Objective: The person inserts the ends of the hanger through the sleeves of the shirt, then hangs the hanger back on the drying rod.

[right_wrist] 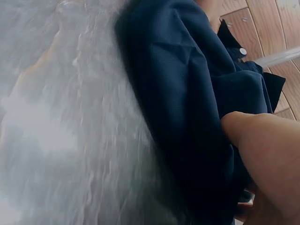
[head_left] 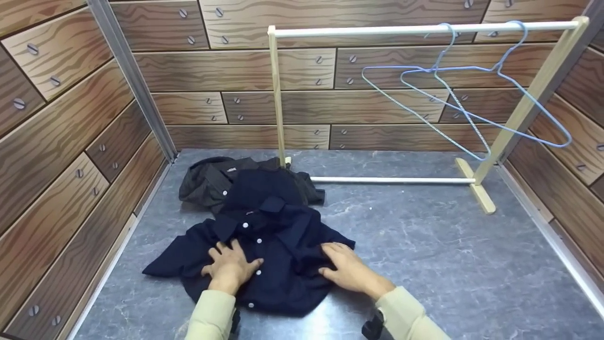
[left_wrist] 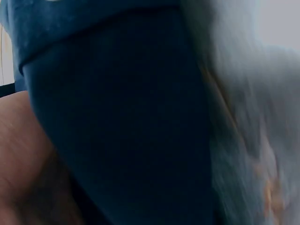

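Loosely, left fingers [head_left: 239, 251] splay on shirt [head_left: 281, 267], right fingers [head_left: 334, 254] part at edge, tabletop [head_left: 434, 255] beyond.

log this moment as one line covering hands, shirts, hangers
left hand: spread on navy shirt | right hand: touching its side | dark gray shirt: behind, partly covered | two blue hangers: bare, on rack rail
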The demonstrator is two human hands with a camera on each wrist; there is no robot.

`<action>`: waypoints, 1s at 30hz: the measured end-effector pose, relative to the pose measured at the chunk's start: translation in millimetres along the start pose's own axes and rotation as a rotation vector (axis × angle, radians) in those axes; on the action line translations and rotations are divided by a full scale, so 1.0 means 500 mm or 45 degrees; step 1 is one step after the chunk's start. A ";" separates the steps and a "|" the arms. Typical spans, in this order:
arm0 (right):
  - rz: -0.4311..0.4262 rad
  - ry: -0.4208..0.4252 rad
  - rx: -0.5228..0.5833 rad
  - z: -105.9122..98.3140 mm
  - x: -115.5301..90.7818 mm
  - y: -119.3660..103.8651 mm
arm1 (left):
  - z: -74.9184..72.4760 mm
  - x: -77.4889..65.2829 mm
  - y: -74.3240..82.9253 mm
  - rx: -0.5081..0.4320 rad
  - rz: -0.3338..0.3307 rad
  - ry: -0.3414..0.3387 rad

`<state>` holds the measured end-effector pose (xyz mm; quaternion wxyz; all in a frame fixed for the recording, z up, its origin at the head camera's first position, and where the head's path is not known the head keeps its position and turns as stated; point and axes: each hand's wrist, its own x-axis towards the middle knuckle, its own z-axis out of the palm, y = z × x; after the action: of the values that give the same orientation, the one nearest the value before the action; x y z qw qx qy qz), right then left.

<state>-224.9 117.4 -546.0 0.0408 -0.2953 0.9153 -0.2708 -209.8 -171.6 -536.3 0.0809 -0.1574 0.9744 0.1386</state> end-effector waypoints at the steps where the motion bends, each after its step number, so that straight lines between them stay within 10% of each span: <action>1: -0.007 0.009 0.014 -0.002 -0.004 0.004 | 0.002 -0.002 0.005 0.005 0.001 0.007; 20: -0.063 0.274 0.030 -0.029 -0.099 0.095 | 0.056 -0.046 0.092 0.008 0.215 0.200; 30: 0.116 0.340 0.027 -0.060 -0.146 0.137 | 0.071 -0.068 0.145 -0.052 0.352 0.296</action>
<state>-207.7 219.1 -562.1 -0.0660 -0.2145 0.9221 -0.3152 -197.8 -85.2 -545.5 -0.0554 -0.0386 0.9865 0.1489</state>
